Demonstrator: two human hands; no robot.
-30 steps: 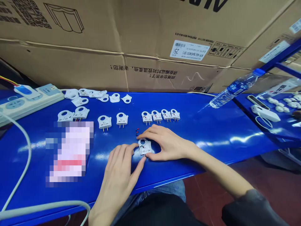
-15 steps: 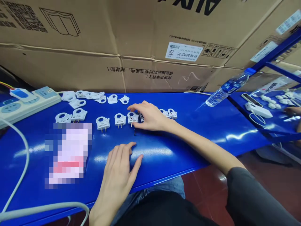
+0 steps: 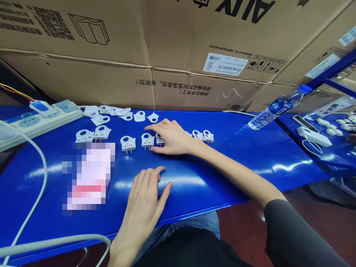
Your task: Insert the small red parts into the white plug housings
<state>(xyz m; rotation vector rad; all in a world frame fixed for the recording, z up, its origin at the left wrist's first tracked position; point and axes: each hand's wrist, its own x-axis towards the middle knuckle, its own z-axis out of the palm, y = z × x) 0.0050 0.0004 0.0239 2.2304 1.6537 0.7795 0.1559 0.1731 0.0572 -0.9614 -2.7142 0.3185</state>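
Note:
My right hand (image 3: 174, 139) reaches over the row of white plug pieces, thumb and index finger apart around a two-pin plug piece (image 3: 147, 140); whether they touch it is unclear. It partly covers another plug piece (image 3: 160, 139) beside it. More plug pieces (image 3: 197, 135) stand to the right of the hand, and one (image 3: 128, 143) stands to the left. My left hand (image 3: 146, 194) rests near the front of the blue table (image 3: 222, 178), fingers and thumb apart, holding nothing.
White loop-shaped covers (image 3: 139, 116) lie at the back. A power strip (image 3: 41, 120) and cable (image 3: 41, 185) are at left, near a blurred pink-white item (image 3: 94, 170). A water bottle (image 3: 275, 109) leans right, before cardboard boxes (image 3: 97, 78).
My right hand has moved left along the row, from around one plug piece to the one beside it. My left hand keeps its pose. The view has shifted slightly.

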